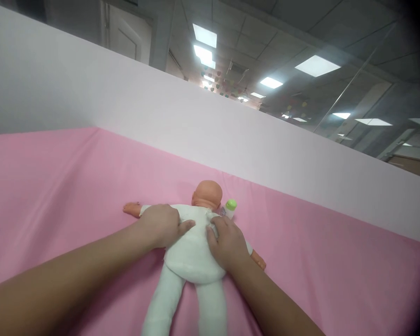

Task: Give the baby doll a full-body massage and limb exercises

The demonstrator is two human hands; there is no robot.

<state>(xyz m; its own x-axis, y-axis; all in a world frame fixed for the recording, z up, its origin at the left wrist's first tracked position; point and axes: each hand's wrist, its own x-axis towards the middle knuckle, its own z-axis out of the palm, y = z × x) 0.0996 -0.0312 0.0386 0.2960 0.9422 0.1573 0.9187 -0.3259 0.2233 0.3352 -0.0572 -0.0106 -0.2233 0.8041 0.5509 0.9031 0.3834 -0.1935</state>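
Marking on the green-capped bottle (230, 209), illegible; left hand (162, 225) and right hand (230, 243) grasping the baby doll (195, 255) bilaterally, thumbs inward.

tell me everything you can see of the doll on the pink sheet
The doll has a bald, tan, plastic-looking head and hands, with a white, soft-looking torso and legs. It lies stretched out on the pink sheet, apparently face-down, arms spread and legs apart; the picture's bottom edge cuts off the legs. The person's left hand and right hand touch opposite sides of its upper body. A green-topped bottle lies beside its head.
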